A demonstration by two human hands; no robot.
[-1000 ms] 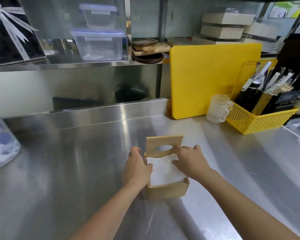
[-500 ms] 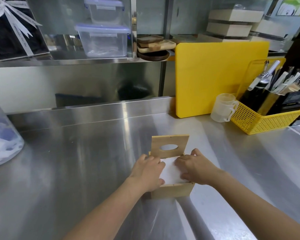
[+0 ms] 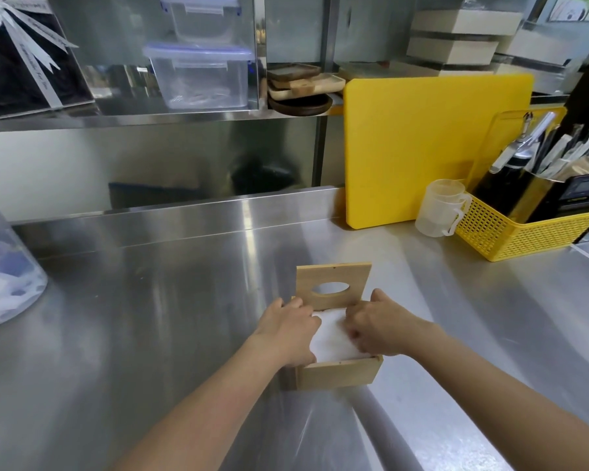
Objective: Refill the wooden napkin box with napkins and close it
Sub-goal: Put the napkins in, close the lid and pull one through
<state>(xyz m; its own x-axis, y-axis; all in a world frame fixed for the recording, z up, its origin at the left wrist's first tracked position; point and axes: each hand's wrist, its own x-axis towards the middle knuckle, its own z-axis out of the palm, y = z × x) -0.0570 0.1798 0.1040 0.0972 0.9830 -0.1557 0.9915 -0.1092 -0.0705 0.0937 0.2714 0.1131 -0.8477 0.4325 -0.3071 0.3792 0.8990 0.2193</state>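
A wooden napkin box (image 3: 337, 372) stands on the steel counter in front of me. Its lid (image 3: 334, 283), a wooden panel with an oval hole, stands upright at the far side of the box. A stack of white napkins (image 3: 330, 338) fills the box to the rim. My left hand (image 3: 288, 331) lies on the left part of the stack, fingers curled over the napkins and the box's left wall. My right hand (image 3: 378, 326) presses on the right part of the stack, fingertips bent down onto the paper. Both hands hide much of the napkins.
A yellow cutting board (image 3: 432, 147) leans against the back wall. To its right stand a clear measuring cup (image 3: 441, 209) and a yellow basket (image 3: 524, 232) of utensils. A large clear container (image 3: 4, 280) sits at the far left. Shelves above hold plastic tubs and wooden trays.
Both hands moved inward from the box's sides onto the top of the napkin stack and press it down. The lid stays upright.
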